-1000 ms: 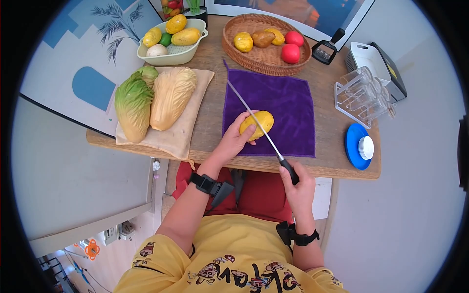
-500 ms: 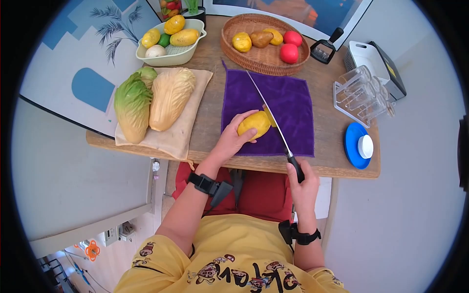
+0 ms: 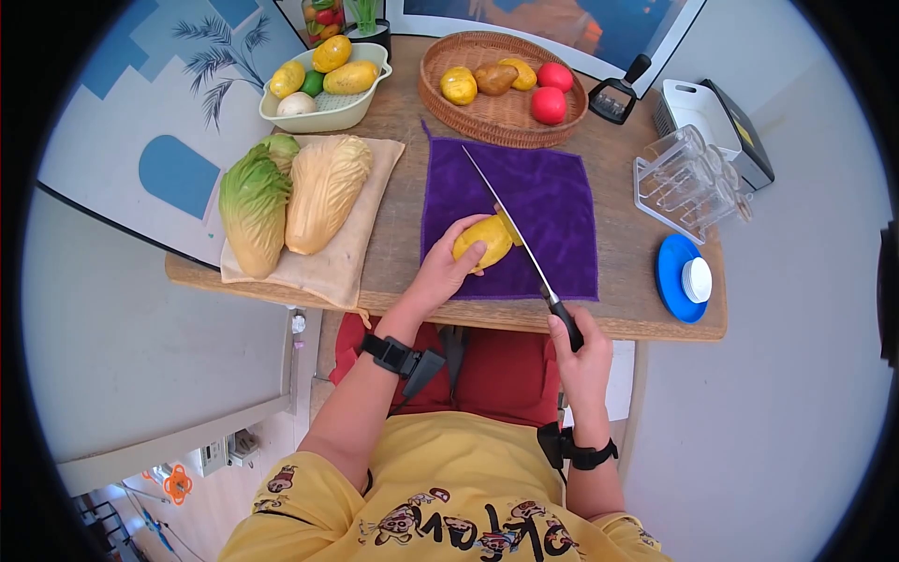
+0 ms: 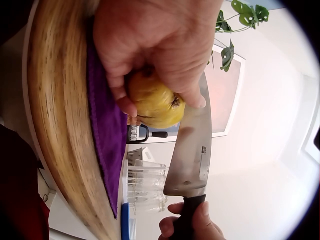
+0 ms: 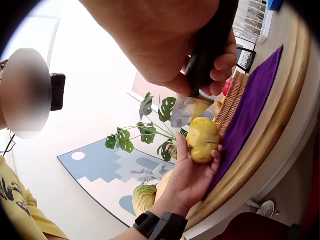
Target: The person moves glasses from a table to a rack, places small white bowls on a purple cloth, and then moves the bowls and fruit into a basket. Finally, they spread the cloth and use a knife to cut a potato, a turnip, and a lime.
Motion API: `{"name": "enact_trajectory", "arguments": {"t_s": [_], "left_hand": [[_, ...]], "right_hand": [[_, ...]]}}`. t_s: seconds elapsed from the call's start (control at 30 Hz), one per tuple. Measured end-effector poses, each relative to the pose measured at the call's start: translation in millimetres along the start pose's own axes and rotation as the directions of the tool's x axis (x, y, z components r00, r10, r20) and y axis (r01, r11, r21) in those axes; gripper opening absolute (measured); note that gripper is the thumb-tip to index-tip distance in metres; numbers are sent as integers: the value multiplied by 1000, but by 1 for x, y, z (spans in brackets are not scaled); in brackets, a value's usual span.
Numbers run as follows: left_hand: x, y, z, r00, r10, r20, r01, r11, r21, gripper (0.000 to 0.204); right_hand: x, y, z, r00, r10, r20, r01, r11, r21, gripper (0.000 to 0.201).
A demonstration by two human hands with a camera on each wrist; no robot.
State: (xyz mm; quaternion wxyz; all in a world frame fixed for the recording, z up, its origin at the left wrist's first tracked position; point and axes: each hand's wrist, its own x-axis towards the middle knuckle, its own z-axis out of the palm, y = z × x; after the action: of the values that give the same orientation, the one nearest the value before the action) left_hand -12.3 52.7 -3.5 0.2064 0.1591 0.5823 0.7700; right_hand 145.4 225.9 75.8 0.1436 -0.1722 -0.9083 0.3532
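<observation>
My left hand (image 3: 440,267) grips a yellow oval fruit (image 3: 485,244) above the purple cloth (image 3: 557,225), fingers behind it and thumb across its near side. A chef's knife (image 3: 564,323) is in my right hand (image 3: 588,361), fingers wrapped round the black handle. Its long blade (image 4: 187,150) stands at the fruit's right side, tip pointing away from me; a yellow reflection shows on it. In the left wrist view, the left thumb overlaps the blade near the fruit. The fruit (image 5: 202,140) shows wrinkled, marked skin in the right wrist view.
Two cabbages (image 3: 323,192) lie on a beige cloth at left. Behind are a pale green basket (image 3: 328,117) of produce and a wicker tray (image 3: 459,117) with fruit. At right are glasses on a rack (image 3: 688,178) and a blue plate (image 3: 670,281) with white dishes.
The knife has moved right, from lying across the top of the fruit to its right side. Over the last half second it shifted only slightly. The left hand keeps its hold on the fruit.
</observation>
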Motion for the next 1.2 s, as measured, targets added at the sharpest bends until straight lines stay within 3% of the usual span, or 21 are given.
{"name": "enact_trajectory", "arguments": {"t_s": [0.2,0.4,0.8,0.93,1.2], "left_hand": [[-2,-1,3,999,32,13,-32,999,4,44],[-3,-3,1,998,46,47,-47,999,27,43],[0,-9,1,992,114,47,-120,978,170,52],[-2,-5,2,992,111,67,-121,978,171,52],[-2,-6,4,993,113,25,-116,979,168,48]], "right_hand": [[-7,-4,2,995,-85,53,83,996,28,24],[-5,-2,1,1000,12,1,-12,1000,23,24],[-7,-1,1,1000,-30,-7,31,999,27,26],[-3,3,1,1000,13,-17,-13,1000,9,26],[-7,1,6,999,-40,-4,40,999,24,25]]}}
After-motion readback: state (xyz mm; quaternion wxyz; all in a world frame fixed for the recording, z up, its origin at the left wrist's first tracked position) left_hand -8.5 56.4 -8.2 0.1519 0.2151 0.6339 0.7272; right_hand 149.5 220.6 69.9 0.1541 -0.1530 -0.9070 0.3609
